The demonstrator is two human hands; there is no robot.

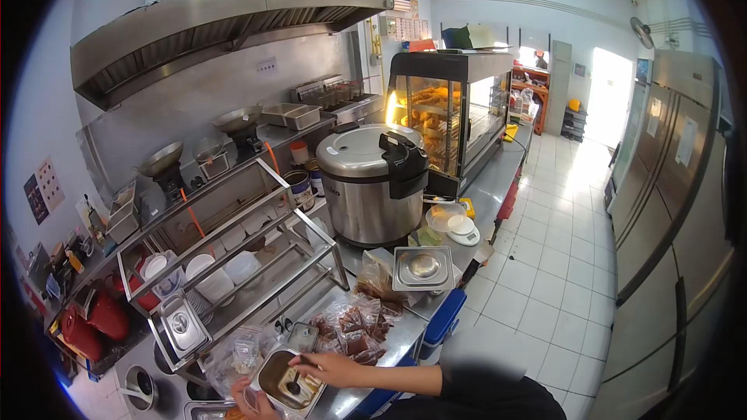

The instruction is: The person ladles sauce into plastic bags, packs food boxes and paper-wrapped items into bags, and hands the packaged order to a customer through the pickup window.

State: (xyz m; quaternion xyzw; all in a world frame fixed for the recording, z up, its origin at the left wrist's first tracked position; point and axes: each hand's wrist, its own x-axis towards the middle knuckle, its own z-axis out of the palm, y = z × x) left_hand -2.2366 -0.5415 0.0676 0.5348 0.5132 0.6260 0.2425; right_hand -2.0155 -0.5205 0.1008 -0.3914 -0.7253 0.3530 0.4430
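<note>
At the bottom of the head view, my right hand (333, 370) is closed around the handle of a ladle. The ladle's dark bowl (292, 387) is down in a rectangular steel food pan (271, 368), where some brown sauce coats the bottom. My left hand (255, 403) is at the pan's left side, its fingers curled around a small, clear plastic thing (250, 398); whether it is a bag or a cup I cannot tell. Right behind the pan lies a pile of small clear bags filled with reddish-brown sauce (358, 330).
Clear plastic bags (246, 351) lie left of the pan. A lidded steel pan (422, 267) sits at the counter's right edge, before a large rice cooker (372, 202). A metal rack (257, 243) stands behind. Beyond is a lit food warmer (436, 120); tiled floor (537, 280) runs along the right.
</note>
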